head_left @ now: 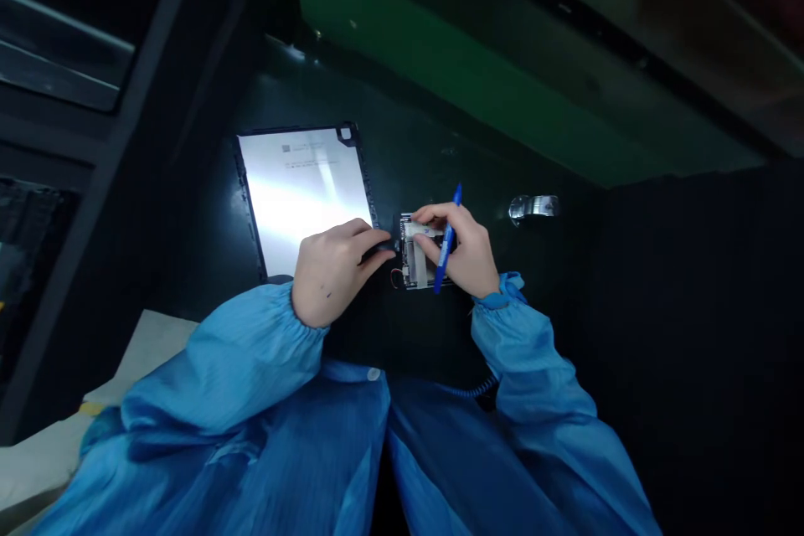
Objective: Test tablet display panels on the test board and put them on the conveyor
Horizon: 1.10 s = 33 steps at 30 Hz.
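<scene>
A blue marker (447,243) is grasped in the fingers (433,219) of the right hand (461,255), above a small circuit board (414,266) on the dark, glossy counter (533,285) – the board is partly hidden by that hand. A dark object (382,249), too shadowed to make out, is pinched by the left hand (332,272), just left of the board – a brightly lit tablet (301,201) lies further left, a chrome fitting (533,207) to the right.
</scene>
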Tool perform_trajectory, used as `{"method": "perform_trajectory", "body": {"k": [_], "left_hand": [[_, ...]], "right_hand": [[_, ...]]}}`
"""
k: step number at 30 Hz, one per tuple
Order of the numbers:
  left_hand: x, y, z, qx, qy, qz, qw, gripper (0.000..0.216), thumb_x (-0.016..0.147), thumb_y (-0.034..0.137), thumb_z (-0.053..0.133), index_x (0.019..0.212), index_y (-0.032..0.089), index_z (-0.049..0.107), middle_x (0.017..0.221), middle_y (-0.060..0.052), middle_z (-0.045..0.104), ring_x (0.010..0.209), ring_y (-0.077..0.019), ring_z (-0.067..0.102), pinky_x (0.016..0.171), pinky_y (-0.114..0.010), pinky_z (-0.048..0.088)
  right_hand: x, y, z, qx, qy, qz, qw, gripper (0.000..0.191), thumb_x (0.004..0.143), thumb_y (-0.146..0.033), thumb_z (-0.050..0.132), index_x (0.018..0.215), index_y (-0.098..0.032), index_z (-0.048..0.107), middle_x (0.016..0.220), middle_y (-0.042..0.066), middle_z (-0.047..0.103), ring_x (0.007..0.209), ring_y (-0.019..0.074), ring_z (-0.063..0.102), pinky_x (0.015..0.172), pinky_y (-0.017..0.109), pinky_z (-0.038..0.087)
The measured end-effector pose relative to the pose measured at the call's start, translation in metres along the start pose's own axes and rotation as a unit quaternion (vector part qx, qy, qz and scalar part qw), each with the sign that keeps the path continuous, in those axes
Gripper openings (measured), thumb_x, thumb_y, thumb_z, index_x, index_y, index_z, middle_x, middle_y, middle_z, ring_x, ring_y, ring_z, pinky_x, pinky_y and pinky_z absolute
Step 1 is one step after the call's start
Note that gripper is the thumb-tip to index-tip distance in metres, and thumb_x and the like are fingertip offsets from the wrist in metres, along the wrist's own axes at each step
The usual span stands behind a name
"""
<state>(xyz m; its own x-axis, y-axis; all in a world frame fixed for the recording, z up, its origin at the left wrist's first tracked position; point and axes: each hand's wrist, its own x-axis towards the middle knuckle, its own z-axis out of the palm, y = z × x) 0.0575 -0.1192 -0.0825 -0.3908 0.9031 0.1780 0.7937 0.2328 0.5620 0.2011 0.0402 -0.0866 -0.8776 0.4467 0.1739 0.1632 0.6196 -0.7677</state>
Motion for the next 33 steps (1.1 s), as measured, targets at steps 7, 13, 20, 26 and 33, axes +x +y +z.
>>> {"method": "perform_trajectory", "body": {"k": [7, 13, 20, 26, 33], "left_hand": [[-0.004, -0.003, 0.016, 0.029, 0.009, 0.015, 0.999, 0.023, 0.094, 0.037, 0.059, 0.100, 0.022, 0.075, 0.092, -0.006, 0.072, 0.069, -0.0201, 0.068, 0.054, -0.030, 0.050], [-0.003, -0.001, 0.016, -0.020, 0.022, -0.009, 1.000, 0.021, 0.094, 0.034, 0.059, 0.103, 0.022, 0.074, 0.094, -0.006, 0.074, 0.075, -0.0205, 0.070, 0.059, -0.029, 0.052], [-0.002, 0.003, 0.007, -0.138, 0.020, -0.064, 0.988, 0.015, 0.087, 0.027, 0.069, 0.099, 0.022, 0.075, 0.092, -0.004, 0.076, 0.074, -0.0175, 0.068, 0.066, -0.029, 0.055], [-0.008, 0.014, -0.003, -0.202, 0.054, -0.043, 0.977, 0.014, 0.085, 0.027, 0.072, 0.099, 0.023, 0.076, 0.092, -0.003, 0.077, 0.074, -0.0177, 0.070, 0.061, -0.029, 0.056], [-0.013, 0.007, -0.005, -0.288, 0.098, 0.052, 0.951, 0.024, 0.080, 0.019, 0.079, 0.103, 0.023, 0.076, 0.093, -0.002, 0.077, 0.080, -0.0186, 0.071, 0.074, -0.031, 0.059]], "right_hand": [[-0.002, 0.023, 0.005, -0.060, -0.025, -0.050, 0.997, 0.026, 0.089, -0.031, 0.068, 0.113, -0.027, 0.057, 0.133, 0.007, 0.062, 0.124, 0.0260, 0.054, 0.104, 0.050, 0.046], [0.004, 0.023, 0.007, -0.052, -0.008, -0.041, 0.998, 0.024, 0.088, -0.027, 0.069, 0.110, -0.026, 0.058, 0.127, 0.007, 0.065, 0.119, 0.0264, 0.057, 0.102, 0.048, 0.047], [0.001, 0.009, 0.005, -0.031, 0.055, -0.049, 0.997, 0.009, 0.091, -0.021, 0.061, 0.099, -0.025, 0.064, 0.106, 0.003, 0.072, 0.100, 0.0213, 0.063, 0.090, 0.039, 0.051], [-0.003, -0.018, 0.003, 0.062, -0.038, 0.016, 0.997, 0.012, 0.091, -0.029, 0.065, 0.083, -0.020, 0.066, 0.066, -0.004, 0.062, 0.060, 0.0096, 0.056, 0.061, 0.023, 0.044], [-0.002, -0.039, 0.002, 0.344, -0.116, 0.084, 0.928, 0.029, 0.095, -0.040, 0.060, 0.077, -0.017, 0.060, 0.052, -0.009, 0.047, 0.044, 0.0050, 0.043, 0.049, 0.020, 0.038]]}}
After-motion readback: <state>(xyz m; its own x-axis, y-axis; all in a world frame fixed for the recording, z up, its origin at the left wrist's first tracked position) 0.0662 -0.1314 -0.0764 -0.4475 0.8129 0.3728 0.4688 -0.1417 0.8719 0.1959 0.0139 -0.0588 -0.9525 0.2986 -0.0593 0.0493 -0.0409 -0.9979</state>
